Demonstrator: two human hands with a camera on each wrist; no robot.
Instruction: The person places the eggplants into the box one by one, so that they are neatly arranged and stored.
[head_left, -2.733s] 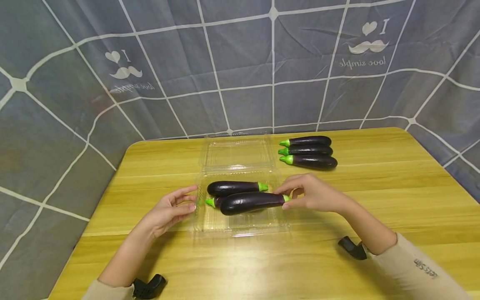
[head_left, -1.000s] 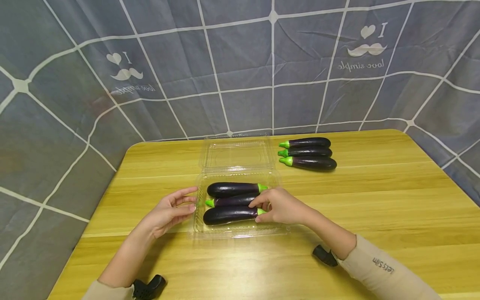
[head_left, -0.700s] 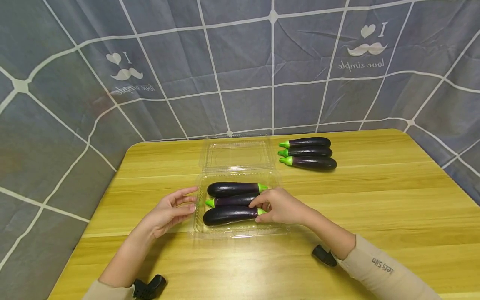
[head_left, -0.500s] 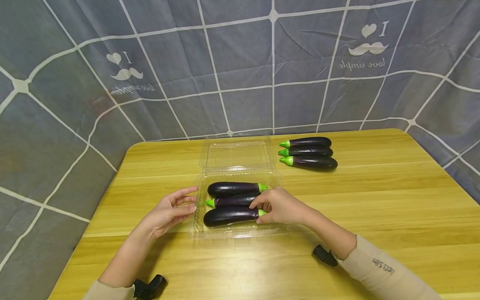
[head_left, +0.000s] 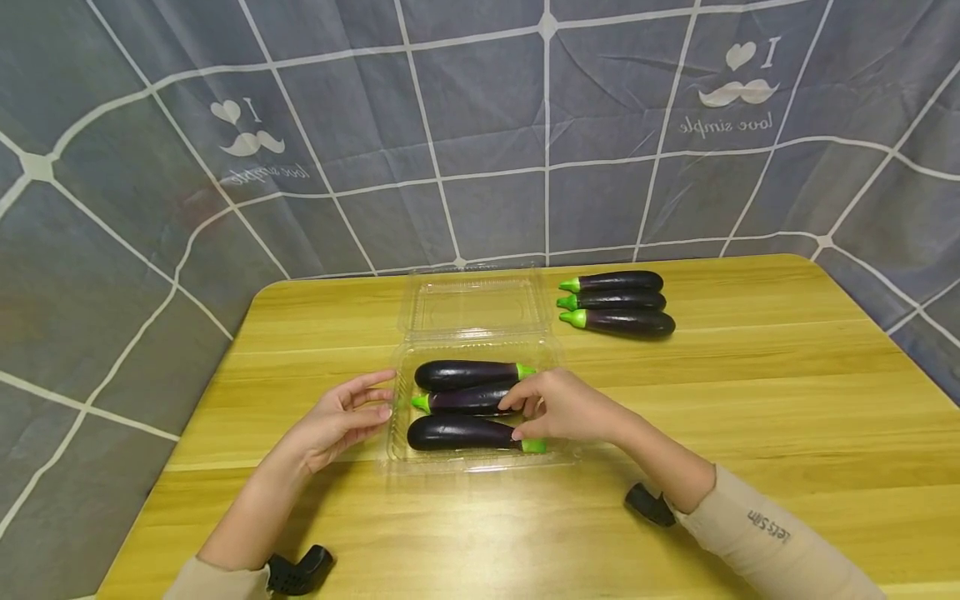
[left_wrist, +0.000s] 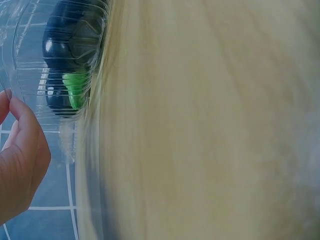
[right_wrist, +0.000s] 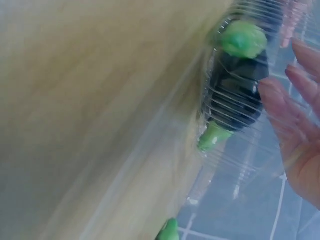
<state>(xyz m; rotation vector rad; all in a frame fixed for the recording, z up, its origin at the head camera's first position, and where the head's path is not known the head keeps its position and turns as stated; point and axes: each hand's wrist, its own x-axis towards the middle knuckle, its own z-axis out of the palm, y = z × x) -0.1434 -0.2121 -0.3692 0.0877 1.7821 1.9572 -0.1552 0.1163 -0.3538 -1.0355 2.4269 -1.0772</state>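
A clear plastic clamshell box [head_left: 483, 467] lies open with its lid folded back. Three eggplants rest side by side in its base: the far one [head_left: 465, 375] and the near one [head_left: 457, 433] have green stems to the right, the middle one [head_left: 465, 400] to the left. My right hand [head_left: 566, 406] hovers over their right ends, fingers loosely bent and thumb by the near eggplant's neck, gripping nothing. Its fingers [right_wrist: 272, 95] stand apart from the stems in the right wrist view. My left hand [head_left: 337, 423] touches the box's left rim with relaxed, spread fingers.
Three more eggplants [head_left: 626, 302] lie in a row at the back right of the wooden table [head_left: 750, 358]. The transparent lid [head_left: 480, 308] reaches toward the table's back edge. A grey grid-patterned cloth [head_left: 495, 108] hangs behind and at both sides.
My right hand carried the near eggplant down beside the others and released it. Its stem end has shifted toward me and out from under my fingers. The left hand has stayed in place.
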